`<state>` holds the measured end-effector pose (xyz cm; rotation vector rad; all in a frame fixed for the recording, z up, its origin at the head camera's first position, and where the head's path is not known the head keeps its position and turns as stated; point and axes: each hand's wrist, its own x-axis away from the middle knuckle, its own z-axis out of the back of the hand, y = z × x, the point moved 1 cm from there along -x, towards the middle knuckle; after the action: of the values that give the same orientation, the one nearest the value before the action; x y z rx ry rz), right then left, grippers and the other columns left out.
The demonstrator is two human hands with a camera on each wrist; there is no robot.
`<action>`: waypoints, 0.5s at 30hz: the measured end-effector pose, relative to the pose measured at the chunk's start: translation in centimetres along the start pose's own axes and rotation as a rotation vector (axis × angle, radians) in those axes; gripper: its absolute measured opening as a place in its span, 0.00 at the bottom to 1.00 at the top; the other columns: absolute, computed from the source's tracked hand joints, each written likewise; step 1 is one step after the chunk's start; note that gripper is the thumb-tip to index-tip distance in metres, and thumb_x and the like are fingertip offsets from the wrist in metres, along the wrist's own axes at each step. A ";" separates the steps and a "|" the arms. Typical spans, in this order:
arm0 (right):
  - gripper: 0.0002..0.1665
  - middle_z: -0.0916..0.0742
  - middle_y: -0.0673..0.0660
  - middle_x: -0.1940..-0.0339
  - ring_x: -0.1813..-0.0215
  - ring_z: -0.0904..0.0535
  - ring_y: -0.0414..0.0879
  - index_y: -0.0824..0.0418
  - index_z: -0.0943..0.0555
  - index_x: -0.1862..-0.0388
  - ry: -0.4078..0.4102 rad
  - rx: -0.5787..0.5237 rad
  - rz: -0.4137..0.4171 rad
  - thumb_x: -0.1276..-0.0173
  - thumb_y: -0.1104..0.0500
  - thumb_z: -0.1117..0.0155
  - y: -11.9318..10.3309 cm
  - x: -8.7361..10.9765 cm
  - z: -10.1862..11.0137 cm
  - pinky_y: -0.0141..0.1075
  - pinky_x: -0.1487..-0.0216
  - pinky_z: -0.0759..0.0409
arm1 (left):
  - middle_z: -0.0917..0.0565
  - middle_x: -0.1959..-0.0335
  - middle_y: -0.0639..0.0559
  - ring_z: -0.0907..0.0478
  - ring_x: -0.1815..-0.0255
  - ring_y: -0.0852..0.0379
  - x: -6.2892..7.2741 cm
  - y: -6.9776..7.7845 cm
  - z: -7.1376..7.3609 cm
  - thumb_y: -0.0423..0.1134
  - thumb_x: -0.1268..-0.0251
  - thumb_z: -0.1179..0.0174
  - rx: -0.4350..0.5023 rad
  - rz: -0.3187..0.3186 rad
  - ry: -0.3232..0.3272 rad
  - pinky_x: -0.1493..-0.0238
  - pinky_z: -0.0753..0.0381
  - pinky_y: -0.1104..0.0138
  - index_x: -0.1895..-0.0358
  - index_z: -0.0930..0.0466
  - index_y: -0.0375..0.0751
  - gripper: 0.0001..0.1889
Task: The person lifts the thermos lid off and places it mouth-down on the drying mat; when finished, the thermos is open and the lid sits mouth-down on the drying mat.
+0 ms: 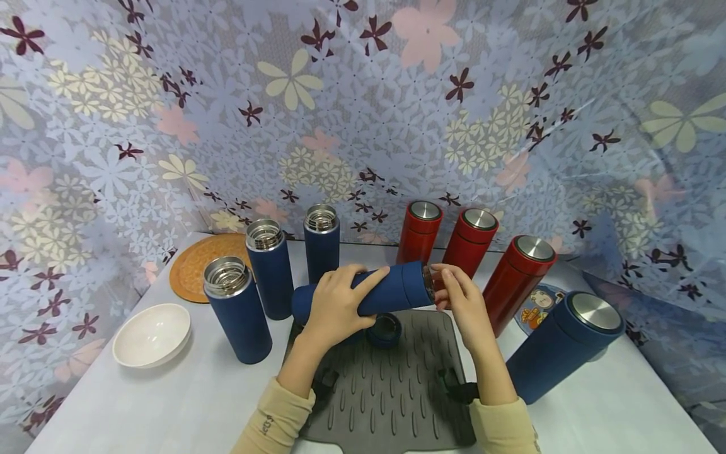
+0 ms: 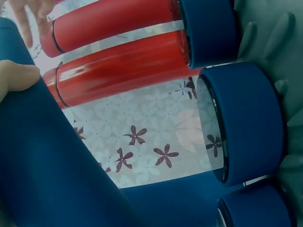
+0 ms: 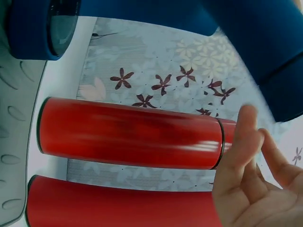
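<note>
My left hand grips the body of a blue thermos and holds it on its side above the grey mat, lidded end to the right. In the left wrist view, the thumb presses along its wall. My right hand is at the lid end, and in the right wrist view its fingers are loosely bent, holding nothing, just off the thermos. Below the thermos a blue lid sits on the mat; the left wrist view shows several such lids in a row.
Several blue flasks without lids stand at the left, near a white bowl and a round orange board. Red thermoses and a lidded blue one stand right of the ridged grey mat. Floral cloth hangs behind.
</note>
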<state>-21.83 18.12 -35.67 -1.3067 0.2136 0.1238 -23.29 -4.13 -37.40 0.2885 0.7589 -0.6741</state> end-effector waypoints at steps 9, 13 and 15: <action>0.26 0.25 0.64 0.45 0.77 0.31 0.47 0.55 0.31 0.38 -0.125 0.141 -0.053 0.31 0.46 0.49 -0.1 0.1 -0.6 0.35 0.75 0.28 | 0.25 0.50 0.46 0.25 0.52 0.48 0.1 0.6 -0.4 0.52 0.71 0.22 -0.050 -0.041 -0.080 0.50 0.27 0.54 0.35 0.35 0.62 0.49; 0.23 0.25 0.63 0.47 0.78 0.31 0.46 0.56 0.30 0.39 -0.126 0.081 -0.015 0.31 0.50 0.47 0.1 0.0 -0.5 0.36 0.76 0.28 | 0.24 0.50 0.46 0.24 0.53 0.48 0.1 0.5 -0.4 0.52 0.71 0.22 -0.053 -0.050 -0.059 0.52 0.26 0.54 0.35 0.35 0.62 0.49; 0.22 0.25 0.63 0.48 0.78 0.31 0.45 0.56 0.30 0.39 -0.136 0.052 0.014 0.31 0.52 0.47 0.2 0.0 -0.5 0.35 0.77 0.28 | 0.23 0.50 0.47 0.22 0.54 0.48 0.1 0.3 -0.4 0.53 0.71 0.22 -0.059 -0.061 -0.043 0.53 0.25 0.54 0.35 0.35 0.62 0.49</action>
<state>-21.94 17.69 -35.95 -1.2397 0.1098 0.2172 -23.23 -3.72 -37.69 0.1969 0.7474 -0.7125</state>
